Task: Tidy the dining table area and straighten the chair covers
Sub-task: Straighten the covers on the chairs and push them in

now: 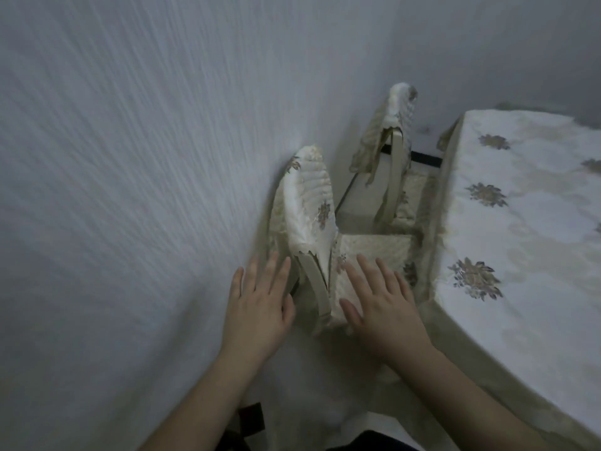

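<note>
Two chairs stand between the wall and the dining table. The near chair's backrest wears a cream floral cover [309, 203], pulled only partway down so the beige frame shows below it. My left hand [257, 304] hovers open beside the backrest on the wall side. My right hand [380, 307] is spread open over the near seat cushion [374, 252]; whether it touches the fabric I cannot tell. The far chair's cover [390, 125] hangs crooked and bunched on its backrest. The table carries a white floral tablecloth [520, 229].
A pale textured wall [130, 157] runs close along the left of the chairs. The table edge [435, 255] sits tight against the seats on the right. A dark strap [250, 415] shows at the bottom near my body.
</note>
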`<state>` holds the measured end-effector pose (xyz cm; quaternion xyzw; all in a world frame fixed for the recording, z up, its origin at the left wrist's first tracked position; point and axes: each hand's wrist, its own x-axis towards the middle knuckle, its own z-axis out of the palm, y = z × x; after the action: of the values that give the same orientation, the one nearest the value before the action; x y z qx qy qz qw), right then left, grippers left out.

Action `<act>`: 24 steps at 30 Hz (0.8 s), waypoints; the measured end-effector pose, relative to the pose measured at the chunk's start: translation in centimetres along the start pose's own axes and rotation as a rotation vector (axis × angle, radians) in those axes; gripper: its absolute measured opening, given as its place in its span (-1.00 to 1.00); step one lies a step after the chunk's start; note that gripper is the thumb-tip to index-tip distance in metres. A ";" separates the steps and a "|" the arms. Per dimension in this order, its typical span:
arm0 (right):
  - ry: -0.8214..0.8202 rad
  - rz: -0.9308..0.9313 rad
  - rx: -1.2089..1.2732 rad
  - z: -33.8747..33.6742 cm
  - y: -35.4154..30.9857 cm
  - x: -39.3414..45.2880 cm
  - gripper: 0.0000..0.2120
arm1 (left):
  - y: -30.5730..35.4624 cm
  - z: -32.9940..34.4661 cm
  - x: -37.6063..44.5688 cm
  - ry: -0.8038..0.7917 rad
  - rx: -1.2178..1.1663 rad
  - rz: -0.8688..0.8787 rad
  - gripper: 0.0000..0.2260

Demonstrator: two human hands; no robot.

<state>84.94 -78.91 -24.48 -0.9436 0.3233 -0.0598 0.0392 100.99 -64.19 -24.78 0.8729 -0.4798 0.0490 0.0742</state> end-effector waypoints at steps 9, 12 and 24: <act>0.026 0.027 0.019 1.6 5.4 13.0 -0.45 | 0.4 3.3 15.1 -0.043 0.017 -0.011 -0.48; 0.020 0.004 0.052 1.1 7.2 17.3 -0.45 | 0.5 3.7 20.1 -0.070 0.018 -0.026 -0.47; -0.017 -0.124 0.076 3.3 7.2 34.3 -0.41 | -3.5 7.0 32.9 -0.163 0.057 -0.152 -0.42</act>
<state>107.93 -105.52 -25.59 -0.9601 0.2615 -0.0662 0.0739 121.69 -90.92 -26.79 0.9097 -0.4149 -0.0144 0.0135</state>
